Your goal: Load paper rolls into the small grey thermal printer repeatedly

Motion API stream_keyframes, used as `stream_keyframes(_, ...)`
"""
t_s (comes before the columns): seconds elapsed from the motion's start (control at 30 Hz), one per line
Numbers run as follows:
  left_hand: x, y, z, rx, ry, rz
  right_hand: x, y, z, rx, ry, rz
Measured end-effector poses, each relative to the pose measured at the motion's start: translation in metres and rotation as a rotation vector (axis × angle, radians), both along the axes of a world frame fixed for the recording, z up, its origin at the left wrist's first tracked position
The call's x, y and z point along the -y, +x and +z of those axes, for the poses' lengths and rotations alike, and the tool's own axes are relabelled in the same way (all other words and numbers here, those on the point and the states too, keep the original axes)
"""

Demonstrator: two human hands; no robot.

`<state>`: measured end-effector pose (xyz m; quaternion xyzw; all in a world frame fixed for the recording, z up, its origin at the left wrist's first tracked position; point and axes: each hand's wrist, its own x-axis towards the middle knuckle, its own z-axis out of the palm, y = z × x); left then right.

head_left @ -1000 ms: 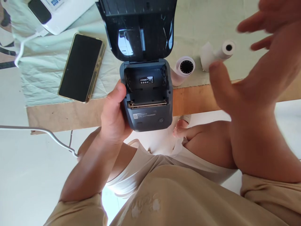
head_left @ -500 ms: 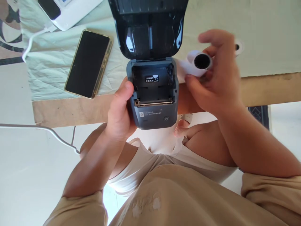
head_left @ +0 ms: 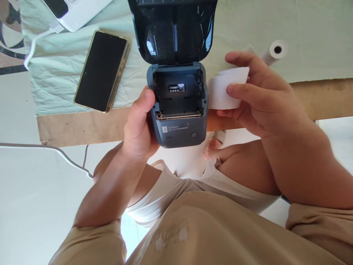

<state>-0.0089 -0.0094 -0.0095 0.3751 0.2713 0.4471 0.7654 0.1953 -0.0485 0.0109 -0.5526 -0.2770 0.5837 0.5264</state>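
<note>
My left hand grips the left side of a dark grey label printer, thumb on its edge. The printer's glossy black lid stands swung up, and its paper bay holds no roll. Just right of the printer, my right hand is closed on a white paper roll, thumb on the paper's front and fingers behind. The roll's side faces me, a loose paper end sticks up at its top right, and its core is hidden.
A second, smaller paper roll is on the green cloth at the right. On the left lies a phone; behind it is a white device with a cable. The table's wooden edge runs in front.
My right hand has turned the paper roll, so its dark core end no longer faces me and its side does. The second roll shows more fully now. My left hand still holds the printer.
</note>
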Motion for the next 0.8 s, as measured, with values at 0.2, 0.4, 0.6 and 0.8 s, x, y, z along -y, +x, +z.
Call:
stream_keyframes(0.2,0.0,0.0,0.0,-0.008,-0.002,-0.004,-0.004,0.002,0.004,-0.173,-0.084,-0.064)
stream_keyframes(0.4,0.001,-0.002,-0.002,0.007,-0.016,0.006,0.003,-0.006,0.01,-0.047,0.01,-0.066)
stream_keyframes(0.6,-0.002,-0.005,-0.01,0.032,0.01,-0.023,-0.004,-0.002,0.014,0.003,0.011,-0.041)
stream_keyframes(0.8,-0.003,-0.008,-0.022,-0.046,0.098,-0.01,-0.008,0.006,-0.001,0.168,0.312,-0.091)
